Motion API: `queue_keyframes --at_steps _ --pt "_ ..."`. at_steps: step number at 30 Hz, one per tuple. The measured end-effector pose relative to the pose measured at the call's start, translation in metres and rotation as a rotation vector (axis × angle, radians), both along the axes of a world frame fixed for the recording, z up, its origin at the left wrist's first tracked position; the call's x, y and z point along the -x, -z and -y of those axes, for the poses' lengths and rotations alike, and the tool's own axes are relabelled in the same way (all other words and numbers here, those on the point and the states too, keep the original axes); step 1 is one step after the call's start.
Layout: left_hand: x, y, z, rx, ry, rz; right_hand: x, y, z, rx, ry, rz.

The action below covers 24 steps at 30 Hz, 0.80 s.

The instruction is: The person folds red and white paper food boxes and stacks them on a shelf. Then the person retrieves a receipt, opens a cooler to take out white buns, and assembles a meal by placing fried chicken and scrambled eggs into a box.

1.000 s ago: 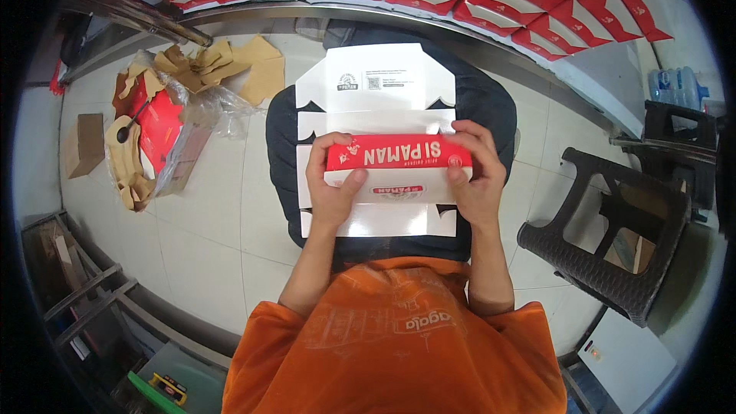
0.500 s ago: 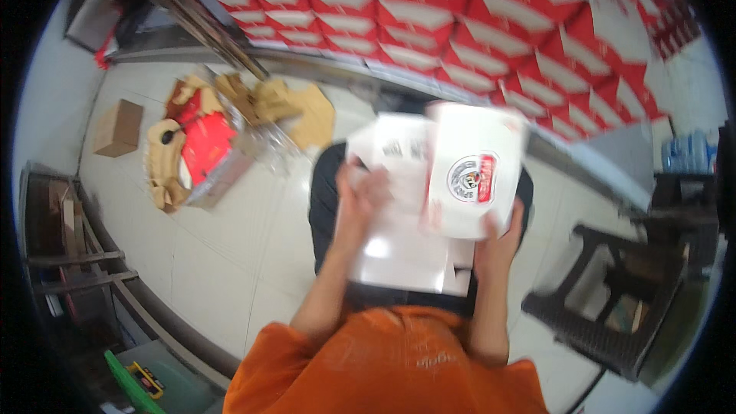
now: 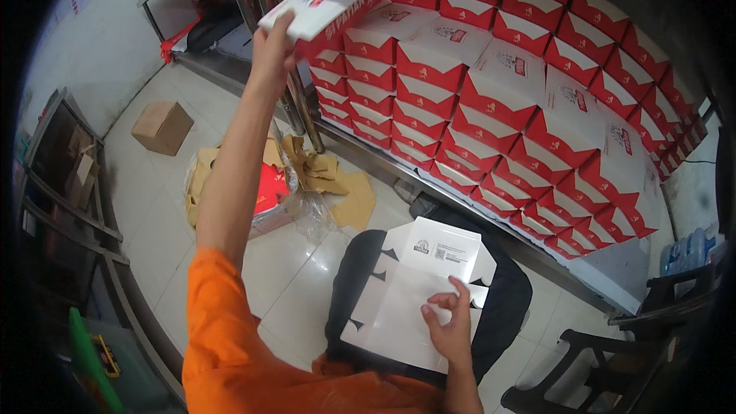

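Note:
My left hand [image 3: 276, 50] reaches out to the upper left, closed on the near edge of a folded white and red carton box [image 3: 326, 1]. That box is level with the top of a stack of like boxes, at the stack's left end; whether it rests on them I cannot tell. On my lap lies an unfolded carton blank [image 3: 399, 307], its white inner side up, with slots and flaps along its edges. Over the right part of this blank is my right hand [image 3: 451, 318], fingers curved and apart, with nothing held.
Rows of red and white boxes [image 3: 506, 100] fill a low metal table ahead. On the floor to the left are a brown carton [image 3: 162, 128] and an opened package with red sheets [image 3: 270, 188], torn paper around it. A dark stool [image 3: 583, 368] stands at the lower right.
The white and red box has gone from above my lap, on the right, to the upper left, now in my left hand. My right hand has let go of it. The view has shifted.

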State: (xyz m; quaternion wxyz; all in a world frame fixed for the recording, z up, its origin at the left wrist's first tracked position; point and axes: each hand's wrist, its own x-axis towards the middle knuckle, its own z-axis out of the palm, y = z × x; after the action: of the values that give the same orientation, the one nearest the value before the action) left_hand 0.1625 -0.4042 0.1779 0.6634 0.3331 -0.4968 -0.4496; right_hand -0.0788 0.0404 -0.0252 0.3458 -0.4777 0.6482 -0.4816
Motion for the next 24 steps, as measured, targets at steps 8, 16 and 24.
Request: queue_keyframes --at_steps 8,16,24 --pt "0.023 -0.025 0.136 -0.242 -0.206 0.579 -0.003 0.002 -0.051 -0.066 0.29 -0.088" --pt "0.096 0.083 -0.009 0.198 -0.348 0.511 0.034 0.034 -0.078 -0.476 0.377 -0.707" --pt "0.197 0.233 -0.426 -0.292 0.584 1.178 0.057 0.033 -0.106 -0.206 0.551 0.067"
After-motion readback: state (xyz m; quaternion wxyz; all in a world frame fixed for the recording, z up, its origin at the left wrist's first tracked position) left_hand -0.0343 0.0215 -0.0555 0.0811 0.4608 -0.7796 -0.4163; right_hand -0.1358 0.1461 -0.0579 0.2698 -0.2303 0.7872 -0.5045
